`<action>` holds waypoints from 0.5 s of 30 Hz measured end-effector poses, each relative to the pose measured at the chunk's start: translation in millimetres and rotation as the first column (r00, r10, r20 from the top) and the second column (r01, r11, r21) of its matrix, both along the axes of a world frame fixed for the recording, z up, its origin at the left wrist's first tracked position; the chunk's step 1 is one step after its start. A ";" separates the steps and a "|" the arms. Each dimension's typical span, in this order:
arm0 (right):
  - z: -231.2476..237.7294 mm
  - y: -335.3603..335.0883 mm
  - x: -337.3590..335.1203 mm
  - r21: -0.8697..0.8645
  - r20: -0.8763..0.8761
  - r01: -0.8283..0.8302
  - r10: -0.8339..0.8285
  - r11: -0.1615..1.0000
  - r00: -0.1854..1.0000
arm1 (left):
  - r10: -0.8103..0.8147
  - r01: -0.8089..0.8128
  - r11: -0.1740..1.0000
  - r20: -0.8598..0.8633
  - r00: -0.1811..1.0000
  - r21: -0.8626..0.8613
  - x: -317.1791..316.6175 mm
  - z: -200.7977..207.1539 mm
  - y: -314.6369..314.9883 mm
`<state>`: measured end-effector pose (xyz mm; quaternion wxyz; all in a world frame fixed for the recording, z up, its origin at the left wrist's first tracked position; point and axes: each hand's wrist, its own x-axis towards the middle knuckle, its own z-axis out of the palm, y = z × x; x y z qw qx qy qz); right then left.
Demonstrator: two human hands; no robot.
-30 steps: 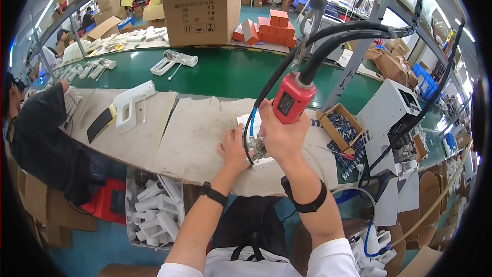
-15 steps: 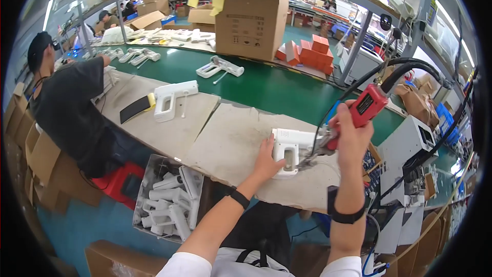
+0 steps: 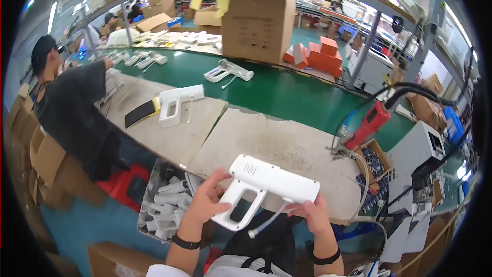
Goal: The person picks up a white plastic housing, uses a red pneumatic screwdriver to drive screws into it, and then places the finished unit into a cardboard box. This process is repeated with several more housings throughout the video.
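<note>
Between my two hands, above the near edge of the workbench, is a white gun-shaped plastic device (image 3: 279,184) with a looped handle and a patch of small holes. My left hand (image 3: 207,199) grips its handle end, thumb and fingers on either side. At the other end of the barrel, my right hand (image 3: 313,215) holds it from below with bent fingers. A short tube (image 3: 267,219) with a white tip hangs under the barrel. To the right, a red power screwdriver (image 3: 373,123) on black cables stands tilted over the bench, out of both hands.
A carton of small dark screws or parts (image 3: 371,166) sits right of the bench (image 3: 277,131). At lower left, a bin (image 3: 148,195) holds several white housings. Similar devices lie on the bench and green belt (image 3: 277,90). A co-worker (image 3: 72,107) is at left.
My right hand has let go of the red screwdriver, which now stands at the right. The white device has been lifted off the bench toward me, turned, and is held in both hands.
</note>
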<state>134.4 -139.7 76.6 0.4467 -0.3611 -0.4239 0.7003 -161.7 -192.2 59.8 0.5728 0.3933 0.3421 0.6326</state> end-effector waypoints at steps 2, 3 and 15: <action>-0.7 -5.2 10.2 0.011 -0.038 -0.022 0.022 1.000 0.999 | -0.085 0.085 0.996 -0.029 0.996 -0.020 2.4 7.1 4.7; -1.1 -13.2 18.5 0.027 -0.071 -0.066 0.068 0.997 0.995 | -0.153 0.152 0.987 -0.019 0.988 -0.047 3.0 11.1 8.3; -6.8 -186.2 196.9 -0.269 0.149 0.297 -0.265 0.916 0.953 | 0.535 -0.004 0.800 -0.718 -0.446 0.599 -276.5 -89.6 248.0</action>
